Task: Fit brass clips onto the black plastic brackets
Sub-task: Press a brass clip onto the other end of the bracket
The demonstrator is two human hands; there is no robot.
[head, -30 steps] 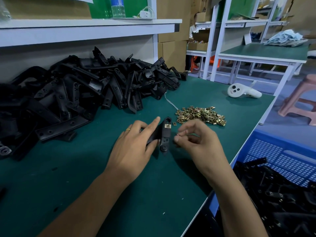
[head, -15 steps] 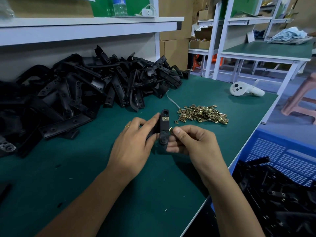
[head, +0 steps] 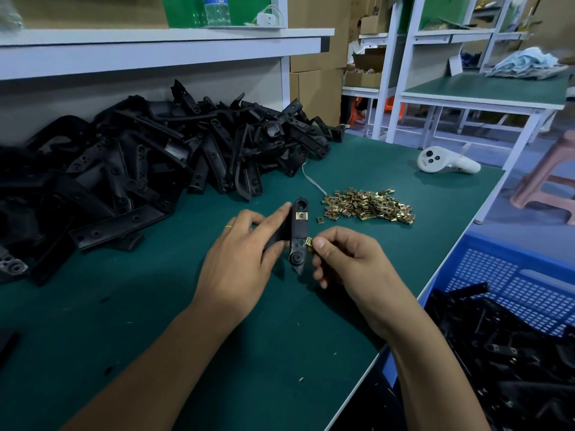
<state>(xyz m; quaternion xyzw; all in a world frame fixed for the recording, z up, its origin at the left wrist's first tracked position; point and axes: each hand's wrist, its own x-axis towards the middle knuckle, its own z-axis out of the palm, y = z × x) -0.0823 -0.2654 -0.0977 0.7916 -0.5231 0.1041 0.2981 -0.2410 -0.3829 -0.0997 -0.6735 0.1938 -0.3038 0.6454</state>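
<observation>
bracket (head: 298,234) blk | clips (head: 370,205) brass | table (head: 155,321) grn | crate (head: 510,275) blue, grid holes

left hand (head: 239,259): fingers curled, a bracket (head: 298,234) gripped | right hand (head: 348,262): a clip (head: 309,242) pinched at thumb tip

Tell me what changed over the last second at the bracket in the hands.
The right hand closed in from a short gap and now pinches a brass clip against the right edge of the bracket, near its lower hole. The left hand kept gripping the bracket; the upper clip stayed seated.
</observation>
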